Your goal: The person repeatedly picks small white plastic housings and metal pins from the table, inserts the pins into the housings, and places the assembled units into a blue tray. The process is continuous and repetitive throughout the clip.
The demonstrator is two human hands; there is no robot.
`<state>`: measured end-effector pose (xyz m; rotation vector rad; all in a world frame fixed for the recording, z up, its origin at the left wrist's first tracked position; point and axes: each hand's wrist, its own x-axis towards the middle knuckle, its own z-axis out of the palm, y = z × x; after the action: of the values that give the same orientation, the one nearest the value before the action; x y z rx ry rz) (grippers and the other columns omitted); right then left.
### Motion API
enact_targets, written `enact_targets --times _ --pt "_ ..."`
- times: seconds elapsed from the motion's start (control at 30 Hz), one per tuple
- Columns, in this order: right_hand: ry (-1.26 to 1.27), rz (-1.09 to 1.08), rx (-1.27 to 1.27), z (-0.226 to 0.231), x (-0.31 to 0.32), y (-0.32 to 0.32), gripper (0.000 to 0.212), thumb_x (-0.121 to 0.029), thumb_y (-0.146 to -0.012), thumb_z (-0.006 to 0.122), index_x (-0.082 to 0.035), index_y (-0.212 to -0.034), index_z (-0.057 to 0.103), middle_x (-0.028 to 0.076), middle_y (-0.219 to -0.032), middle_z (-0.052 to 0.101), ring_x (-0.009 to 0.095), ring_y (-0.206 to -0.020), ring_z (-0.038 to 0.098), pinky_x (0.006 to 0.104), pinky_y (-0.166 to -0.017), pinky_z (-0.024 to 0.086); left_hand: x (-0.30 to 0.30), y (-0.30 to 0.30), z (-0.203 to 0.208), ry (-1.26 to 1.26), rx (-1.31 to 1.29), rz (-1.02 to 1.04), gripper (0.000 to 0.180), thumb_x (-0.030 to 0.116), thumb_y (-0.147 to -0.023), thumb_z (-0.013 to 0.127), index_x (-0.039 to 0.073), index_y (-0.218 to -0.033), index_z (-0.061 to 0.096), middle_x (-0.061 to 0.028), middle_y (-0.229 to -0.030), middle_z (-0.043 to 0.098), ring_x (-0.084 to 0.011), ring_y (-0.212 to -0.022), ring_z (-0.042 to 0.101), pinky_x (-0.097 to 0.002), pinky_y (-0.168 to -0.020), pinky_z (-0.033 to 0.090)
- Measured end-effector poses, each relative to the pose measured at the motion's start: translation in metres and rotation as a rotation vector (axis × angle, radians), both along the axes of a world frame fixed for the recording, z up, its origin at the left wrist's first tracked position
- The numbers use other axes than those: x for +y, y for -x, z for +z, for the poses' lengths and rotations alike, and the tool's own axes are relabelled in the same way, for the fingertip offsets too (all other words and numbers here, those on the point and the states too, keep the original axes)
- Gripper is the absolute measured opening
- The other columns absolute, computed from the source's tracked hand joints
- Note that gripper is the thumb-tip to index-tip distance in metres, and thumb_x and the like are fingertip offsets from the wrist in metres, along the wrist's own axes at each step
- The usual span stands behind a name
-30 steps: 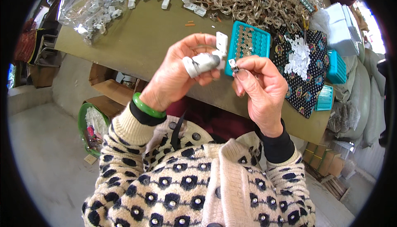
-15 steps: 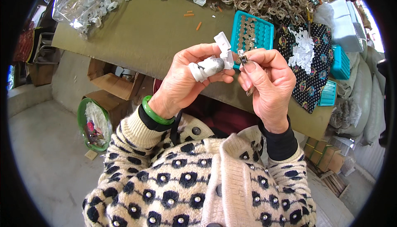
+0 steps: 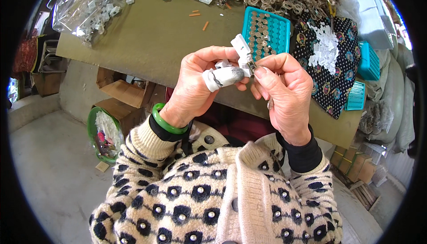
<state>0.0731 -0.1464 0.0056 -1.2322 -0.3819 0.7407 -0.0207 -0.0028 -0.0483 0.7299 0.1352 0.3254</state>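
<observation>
Adjoining a dark part (image 3: pixel 252 65) — pinched by the right grip (image 3: pixel 287 83) — a white case (image 3: pixel 241 46) was pinched by the left grip (image 3: pixel 192 78).

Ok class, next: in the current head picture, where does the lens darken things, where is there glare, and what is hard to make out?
Head view: black surrounds the round fisheye image; a patch at the upper right rim is washed out; the clear bag shows shiny highlights; the small dark part in the right hand is too small to read clearly.
</observation>
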Motion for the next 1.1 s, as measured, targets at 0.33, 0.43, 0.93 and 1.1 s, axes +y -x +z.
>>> enact_targets --times 0.33,0.43,0.93,1.1 --pt "0.008 -0.002 0.080 0.005 0.000 -0.001 0.007 -0.005 -0.093 0.063 0.002 -0.093 0.061 0.004 -0.078 0.065 0.005 -0.061 0.055 0.0186 -0.054 0.043 -0.003 -0.007 0.001 0.007 -0.063 0.036 0.023 -0.004 -0.083 0.070 -0.001 -0.105 0.067 -0.0135 -0.100 0.064 -0.0233 -0.083 0.068 -0.0352 -0.071 0.061" --pt "0.096 -0.012 -0.138 0.006 0.001 0.003 0.005 -0.002 -0.093 0.061 0.003 -0.093 0.060 0.006 -0.081 0.065 0.007 -0.065 0.059 0.0199 -0.056 0.046 -0.003 -0.008 0.002 0.016 -0.051 0.058 0.023 -0.004 -0.083 0.070 -0.001 -0.105 0.066 -0.0134 -0.100 0.064 -0.0230 -0.082 0.068 -0.0353 -0.071 0.061" --pt "0.113 -0.208 -1.243 -0.016 0.021 0.019 0.035 0.018 -0.068 0.059 0.002 -0.099 0.059 0.014 -0.087 0.060 0.029 -0.071 0.060 0.0356 -0.061 0.049 -0.003 0.004 0.019 -0.138 0.113 0.221 0.022 0.000 -0.081 0.075 -0.005 -0.099 0.064 -0.0086 -0.089 0.067 -0.0132 -0.076 0.066 -0.0274 -0.070 0.059" --pt "0.142 -0.255 -1.391 -0.021 0.025 0.018 0.034 0.017 -0.067 0.059 0.000 -0.097 0.060 0.012 -0.087 0.060 0.027 -0.068 0.058 0.0353 -0.059 0.045 -0.008 0.003 0.020 -0.497 0.240 0.384 0.020 0.000 -0.080 0.074 -0.003 -0.097 0.065 -0.0070 -0.087 0.067 -0.0085 -0.073 0.062 -0.0238 -0.062 0.055"
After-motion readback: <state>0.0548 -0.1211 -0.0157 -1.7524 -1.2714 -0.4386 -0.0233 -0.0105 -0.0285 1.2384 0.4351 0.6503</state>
